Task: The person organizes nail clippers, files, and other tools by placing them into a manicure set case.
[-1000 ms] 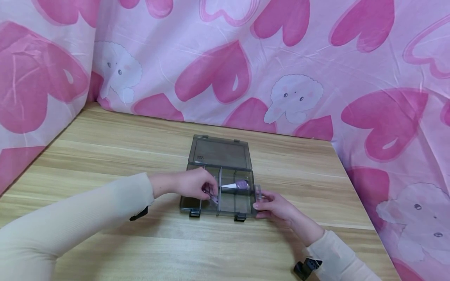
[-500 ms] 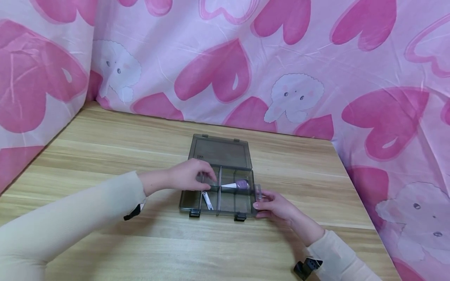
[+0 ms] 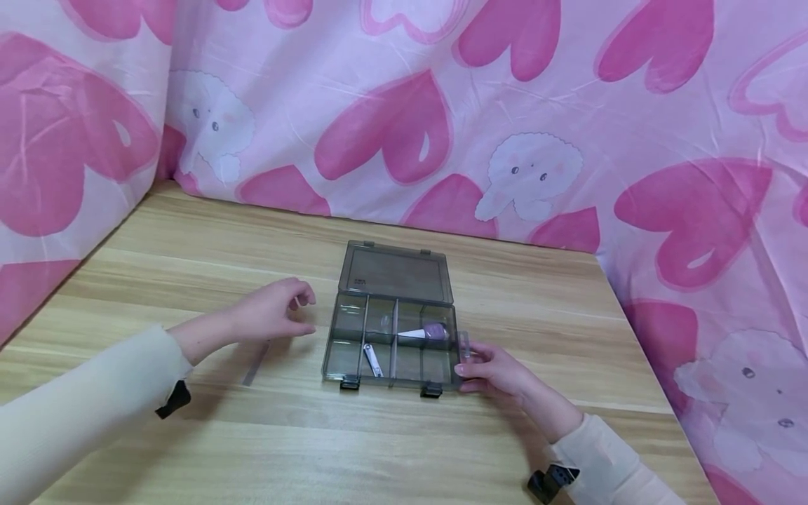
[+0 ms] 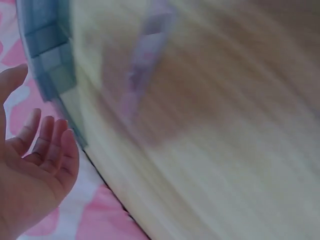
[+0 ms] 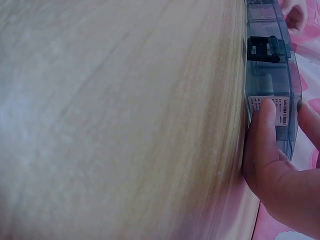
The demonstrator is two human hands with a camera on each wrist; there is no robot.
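A smoky translucent compartment box (image 3: 331, 344) lies on the table with its lid (image 3: 398, 273) folded back. Nail clippers (image 3: 373, 360) rest in a front compartment. Across compartments on the right lies a small purple bottle with a white cap (image 3: 432, 332). My left hand (image 3: 268, 310) hovers left of the box, fingers loosely bent and holding nothing. Below it lies a thin strip (image 3: 255, 365), blurred pinkish-purple in the left wrist view. My right hand (image 3: 495, 368) grips the box's near right corner, with digits against a labelled wall (image 5: 283, 111) in the right wrist view.
A small clear plastic piece (image 3: 464, 344) stands by the box's right side, beside my right hand. Black latches (image 3: 431, 391) line the box's front. Pink heart-patterned cloth (image 3: 391, 126) hangs along the back and sides of the wooden table (image 3: 303, 449).
My left hand has let go of the nail clippers in the front compartment, then moved left out of the box to above the thin strip. The right hand stays at the corner.
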